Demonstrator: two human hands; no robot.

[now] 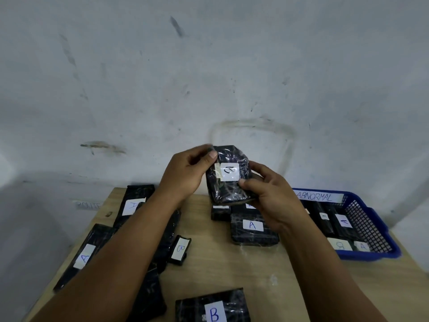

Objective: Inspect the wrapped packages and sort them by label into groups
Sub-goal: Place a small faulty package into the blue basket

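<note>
Black wrapped package (228, 175) held up above the back of the counter (232, 266), white label (229, 171) facing the camera, its letter turned and hard to read. Left hand (185, 174) gripping the upper left edge, fingers (212, 155) curled round it; right hand (269, 194) clamping the lower right corner, thumb pressed on the wrap just under the label. Directly below, a package marked A (254, 227) lying flat. Further left, a small B package (180, 250) and long A packages (81, 256). Nearest the camera, a big B package (212, 306). Off right, blue basket (371, 228) tagged ABNORMAL, holding more labelled packages.
</note>
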